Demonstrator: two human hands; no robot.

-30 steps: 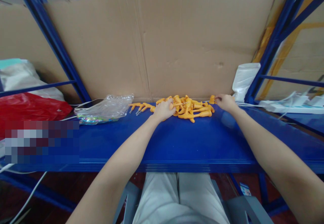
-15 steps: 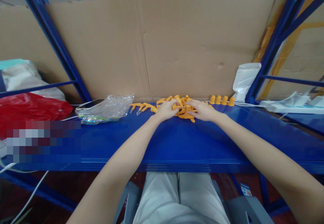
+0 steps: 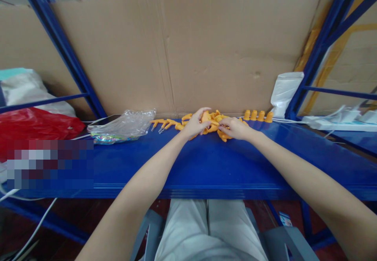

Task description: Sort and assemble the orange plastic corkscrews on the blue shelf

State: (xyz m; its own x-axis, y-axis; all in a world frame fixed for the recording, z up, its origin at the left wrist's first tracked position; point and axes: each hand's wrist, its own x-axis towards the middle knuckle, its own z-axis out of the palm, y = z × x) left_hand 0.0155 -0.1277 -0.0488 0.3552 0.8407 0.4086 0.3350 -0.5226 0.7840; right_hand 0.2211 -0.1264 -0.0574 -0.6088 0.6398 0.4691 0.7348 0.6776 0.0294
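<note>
At the back of the blue table (image 3: 200, 166) lies a heap of orange plastic parts (image 3: 226, 135), and both hands are at it. My left hand (image 3: 193, 127) is closed round a rounded orange plastic part (image 3: 206, 117), its thumb toward me. Facing it, my right hand (image 3: 238, 128) has its fingers drawn together against the end of the same part; whatever they pinch is too small to make out. Left of the heap are branched orange pieces (image 3: 167, 123) with thin metal screws (image 3: 160, 129) beside them.
Several orange cup-shaped pieces (image 3: 254, 115) stand in a row at the right rear. A clear plastic bag (image 3: 126, 123) and a red bag (image 3: 38, 129) lie to the left. A white pouch (image 3: 285, 92) leans by the right post, near a power strip (image 3: 338, 123). Cardboard (image 3: 212, 48) closes the back.
My left hand has lifted slightly and taken hold of an orange part. The fingers of my right hand, spread over the heap before, have drawn together near that part.
</note>
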